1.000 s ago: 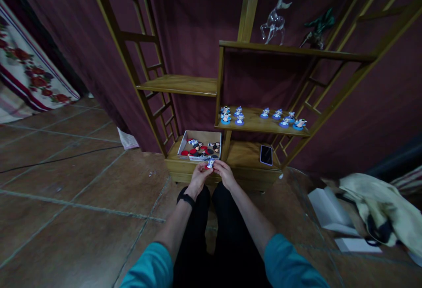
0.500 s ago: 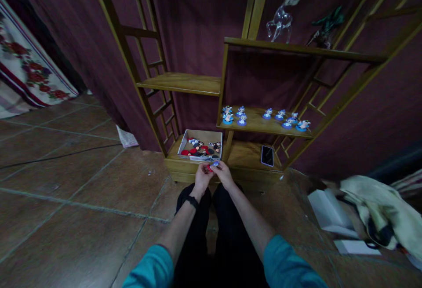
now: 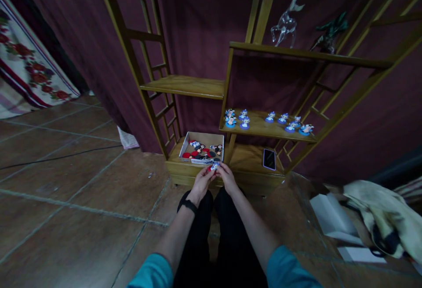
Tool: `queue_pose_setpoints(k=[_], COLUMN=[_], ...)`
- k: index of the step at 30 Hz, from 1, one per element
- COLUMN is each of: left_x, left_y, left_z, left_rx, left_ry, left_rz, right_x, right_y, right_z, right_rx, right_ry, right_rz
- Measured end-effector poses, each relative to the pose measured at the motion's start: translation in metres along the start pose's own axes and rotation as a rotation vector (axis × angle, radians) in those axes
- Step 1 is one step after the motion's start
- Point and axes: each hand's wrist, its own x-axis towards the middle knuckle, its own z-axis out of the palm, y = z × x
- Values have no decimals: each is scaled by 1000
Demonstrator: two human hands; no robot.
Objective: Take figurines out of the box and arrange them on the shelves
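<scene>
Both my hands meet just in front of the shelf's low base, closed around one small figurine (image 3: 215,165) with white, blue-purple and red parts. My left hand (image 3: 201,181) grips it from the left, near its red part. On the other side, the fingers of my right hand (image 3: 227,176) pinch it. Directly beyond my hands, an open cardboard box (image 3: 206,136) holds several small figures and red and dark round bases in a jumble. Fingers hide part of the held figurine.
Several blue-and-purple figurines (image 3: 244,124) stand on the middle shelf (image 3: 260,126) to the right. Below them lies a phone (image 3: 269,159). A glass deer (image 3: 285,26) and a dark green ornament (image 3: 329,33) stand on the upper shelf. White boxes (image 3: 334,217) and cloth lie on the floor at right.
The figurine between my hands has turned, so more of its white and blue body shows. My view has shifted slightly; the things on the shelves look unchanged.
</scene>
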Motion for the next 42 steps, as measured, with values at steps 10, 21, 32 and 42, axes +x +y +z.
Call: queue_pose_setpoints(k=[10, 21, 32, 42], left_x=[-4, -8, -9, -14], left_y=[13, 13, 11, 13], left_z=[-7, -3, -3, 1], left_rx=[-172, -175, -149, -195], left_ry=[-85, -96, -104, -47], left_rz=[-289, -298, -257, -153], right_x=[-3, -7, -10, -17], right_y=[-2, -9, -15, -19], right_z=[1, -1, 0, 5], right_rx=[26, 103, 89, 91], right_ry=[-29, -207, -188, -128], right_rz=[-46, -38, -11, -5])
